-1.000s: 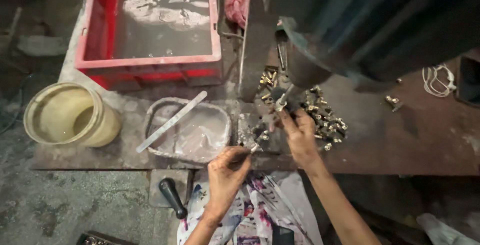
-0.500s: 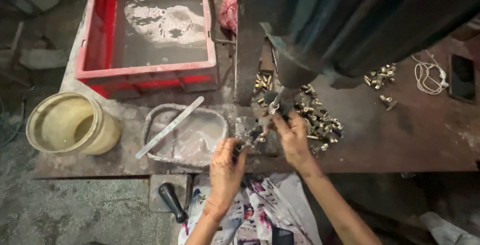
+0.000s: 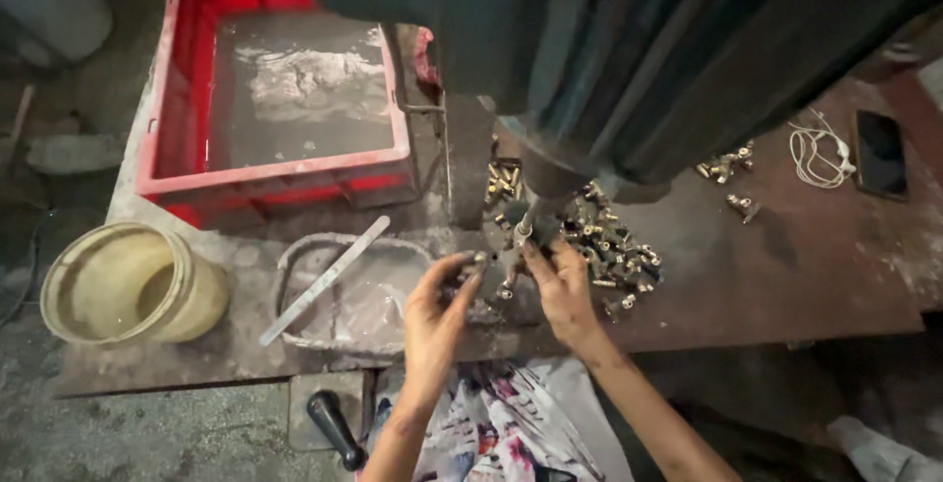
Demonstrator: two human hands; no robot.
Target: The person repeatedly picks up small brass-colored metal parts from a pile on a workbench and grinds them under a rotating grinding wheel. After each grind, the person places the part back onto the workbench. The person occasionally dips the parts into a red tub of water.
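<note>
Left hand (image 3: 437,310) pinching a small brass fitting (image 3: 478,259), right hand (image 3: 562,285) steadying the fixture (image 3: 511,264) under the drill spindle (image 3: 526,222); right grip unclear, fittings pile (image 3: 614,246) lying near right.

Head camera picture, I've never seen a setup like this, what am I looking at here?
The camera sits on a person's head and looks down at their own two bare hands at a grimy workbench. A big dark machine hangs over the bench. The left hand pinches a small metal piece, and the right hand rests at a heap of small brass fittings below the machine's tip. To the left stand a shallow metal tray with a flat strip across it, a yellowish bucket and a red crate. At far right lie a white cable and a phone.
</note>
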